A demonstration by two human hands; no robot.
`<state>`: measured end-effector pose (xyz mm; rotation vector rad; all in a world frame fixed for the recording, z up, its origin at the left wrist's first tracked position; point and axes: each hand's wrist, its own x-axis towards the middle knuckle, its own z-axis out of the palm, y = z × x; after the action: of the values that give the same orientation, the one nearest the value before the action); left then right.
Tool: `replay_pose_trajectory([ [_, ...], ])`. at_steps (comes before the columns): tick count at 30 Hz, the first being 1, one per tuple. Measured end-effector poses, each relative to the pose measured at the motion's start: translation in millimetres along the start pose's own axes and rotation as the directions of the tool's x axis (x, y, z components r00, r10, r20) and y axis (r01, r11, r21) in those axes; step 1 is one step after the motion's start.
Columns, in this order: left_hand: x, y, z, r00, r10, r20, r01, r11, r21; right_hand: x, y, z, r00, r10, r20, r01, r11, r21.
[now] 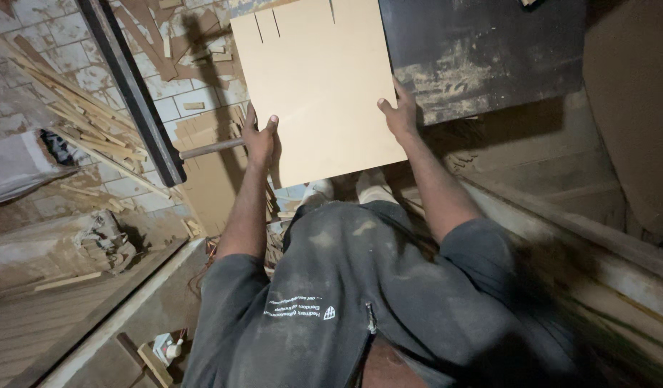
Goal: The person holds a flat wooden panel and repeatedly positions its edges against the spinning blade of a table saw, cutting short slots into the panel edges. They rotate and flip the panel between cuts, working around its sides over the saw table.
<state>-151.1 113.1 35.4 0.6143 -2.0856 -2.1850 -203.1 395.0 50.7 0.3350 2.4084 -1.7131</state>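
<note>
A pale tan square board [320,79] with a few narrow slits cut into its far edge lies partly over a dark, worn table top [489,50]. My left hand [259,138] grips the board's near left edge, thumb on top. My right hand [399,111] holds the right edge near the lower corner, fingers spread on the board's face. Both arms reach forward from my dark grey shirt [360,302]. My light-coloured shoes [374,188] show just below the board.
Thin wood strips and offcuts [80,122] litter the tiled floor at left. A dark metal bar [134,93] runs diagonally, with a round rod [209,148] sticking out from it. Flat brown sheets [209,172] lie under the board. Wooden boards and a ledge [576,237] rise at right.
</note>
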Motion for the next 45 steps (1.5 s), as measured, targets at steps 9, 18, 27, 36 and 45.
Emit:
replay_pose_trajectory([
  [9, -81, -26, -27, 0.998, -0.05, -0.026, 0.053, 0.994, 0.099, -77, 54, -11, 0.991, -0.131, 0.008, 0.131, 0.991, -0.04],
  [18, -87, -39, -51, 0.997, -0.062, -0.052, 0.067, 0.993, 0.099, -82, 73, 10, 0.997, 0.001, 0.074, -0.013, 0.986, 0.167],
  [27, -73, -32, -46, 0.998, -0.056, -0.039, 0.061, 0.988, 0.144, -71, 70, 9, 0.999, 0.008, 0.05, -0.017, 0.985, 0.173],
  [36, -37, -14, -31, 0.997, -0.037, -0.066, 0.048, 0.984, 0.171, -34, 34, 2, 0.998, 0.003, 0.064, -0.015, 0.984, 0.176],
  [45, -5, 0, -27, 0.999, -0.035, -0.034, 0.035, 0.999, 0.01, -6, 3, 5, 0.996, 0.08, 0.031, -0.074, 0.985, -0.158],
])
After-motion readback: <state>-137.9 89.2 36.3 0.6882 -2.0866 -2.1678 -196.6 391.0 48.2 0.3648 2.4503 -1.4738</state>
